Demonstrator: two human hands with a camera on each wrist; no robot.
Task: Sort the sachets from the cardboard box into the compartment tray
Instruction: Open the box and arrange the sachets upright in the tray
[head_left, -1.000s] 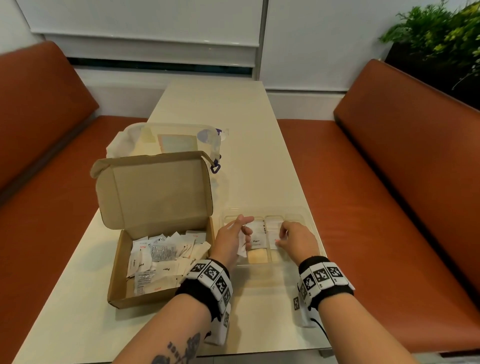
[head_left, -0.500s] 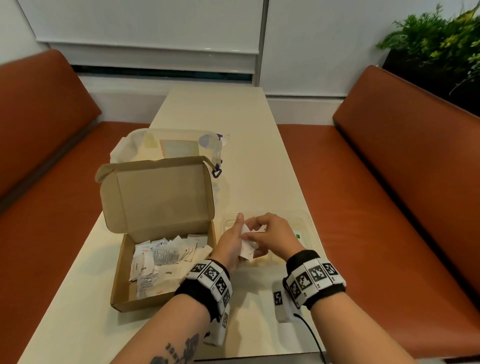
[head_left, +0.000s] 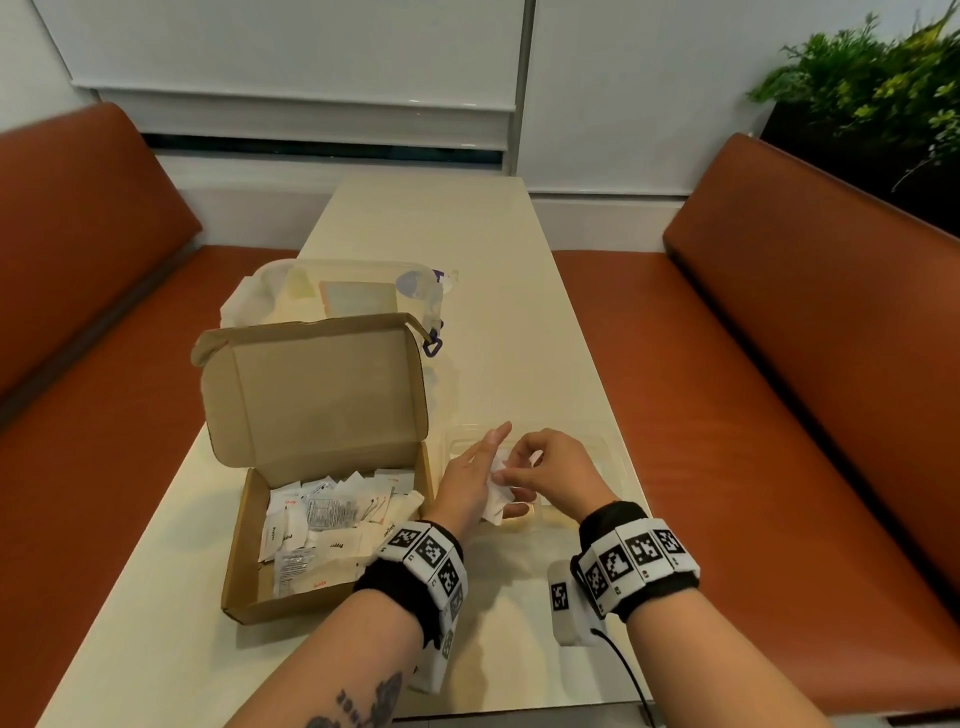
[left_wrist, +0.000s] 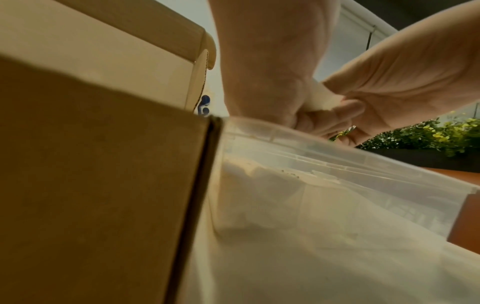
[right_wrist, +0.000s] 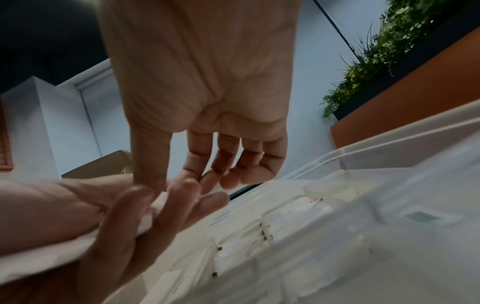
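White paper sachets (head_left: 496, 501), a small bunch of them, sit in the left hand (head_left: 470, 483), whose fingers are mostly straight with the bunch lying across them and the thumb seeming to pin it. A second ago the right hand (head_left: 550, 475) was out over the clear plastic compartment tray (head_left: 618, 467) with its fingertips down in a cell; half a second ago it had swung back to the bunch, and now its thumb and fingers (right_wrist: 207, 162) curl together on the top edge of one sachet. That suggests one drop is done and the next pick is starting. The tray lies directly under both sets of fingers, its cells already holding stacked sachets. Just left of the left fingers, the open brown cardboard box (head_left: 249, 551) holds a loose pile of unsorted packets, so plenty remains
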